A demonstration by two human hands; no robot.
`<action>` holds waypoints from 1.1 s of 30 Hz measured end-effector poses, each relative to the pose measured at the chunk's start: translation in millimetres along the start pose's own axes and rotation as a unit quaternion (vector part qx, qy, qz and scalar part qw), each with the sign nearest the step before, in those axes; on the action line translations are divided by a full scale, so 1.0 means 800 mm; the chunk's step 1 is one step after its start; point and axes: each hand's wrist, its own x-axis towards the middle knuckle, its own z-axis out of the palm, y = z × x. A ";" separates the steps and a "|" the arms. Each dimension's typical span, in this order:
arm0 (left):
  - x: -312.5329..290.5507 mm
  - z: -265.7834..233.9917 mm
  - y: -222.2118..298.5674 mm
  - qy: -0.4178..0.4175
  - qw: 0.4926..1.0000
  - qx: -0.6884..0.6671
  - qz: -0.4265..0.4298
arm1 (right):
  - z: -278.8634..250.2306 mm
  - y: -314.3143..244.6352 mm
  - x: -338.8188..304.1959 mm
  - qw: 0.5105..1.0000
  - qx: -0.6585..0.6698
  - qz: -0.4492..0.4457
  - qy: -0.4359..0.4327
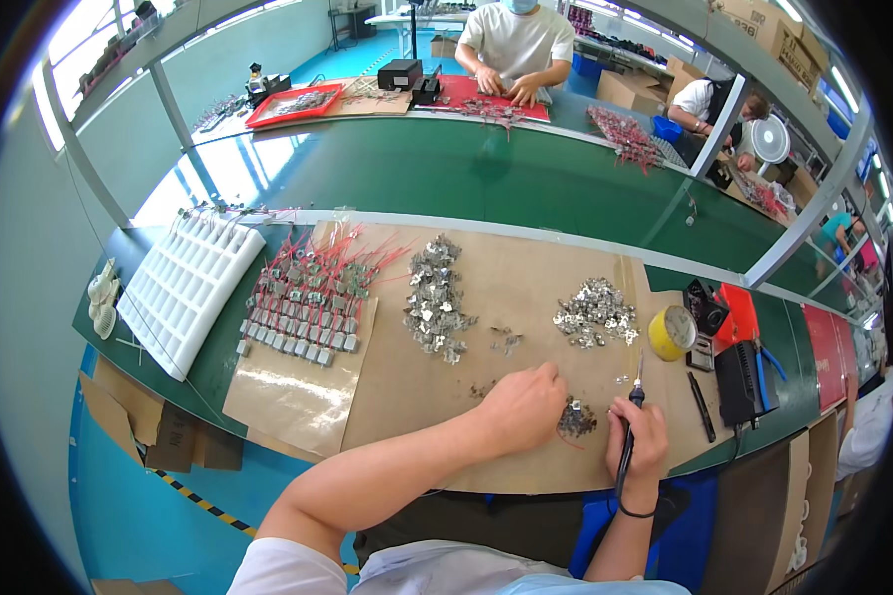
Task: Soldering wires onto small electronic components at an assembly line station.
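Observation:
My right hand point(643, 438) grips a soldering iron point(629, 436) by its dark handle, with the metal tip pointing up and away from me. Just left of it, my left hand point(522, 407) is closed, fingers bent together; whatever they hold is hidden. Between both hands lies a small dark heap of tiny parts point(577, 418), with a thin red wire by it. Beyond the hands, a pile of shiny metal pieces point(597, 313) rests on the brown paper sheet point(526, 268). A longer pile of metal brackets point(435, 297) stretches out farther left.
Rows of small grey parts with red wires point(308, 297) sit left, beside a white compartment tray point(191, 288). At right are a yellow tin point(673, 332), a black soldering station point(746, 382), a black pen-like tool point(701, 407) and blue-handled pliers point(764, 377). A co-worker point(516, 50) works across the green belt point(446, 174).

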 end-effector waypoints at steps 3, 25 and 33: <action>-0.002 0.002 0.002 -0.003 1.000 0.001 -0.004 | -0.002 -0.002 0.001 1.000 0.009 -0.003 -0.001; -0.003 -0.001 0.003 0.011 1.000 -0.003 0.004 | -0.003 -0.003 0.003 1.000 0.022 -0.009 0.005; -0.002 -0.001 0.001 0.004 1.000 0.004 0.003 | -0.001 -0.003 0.003 1.000 0.029 -0.004 0.005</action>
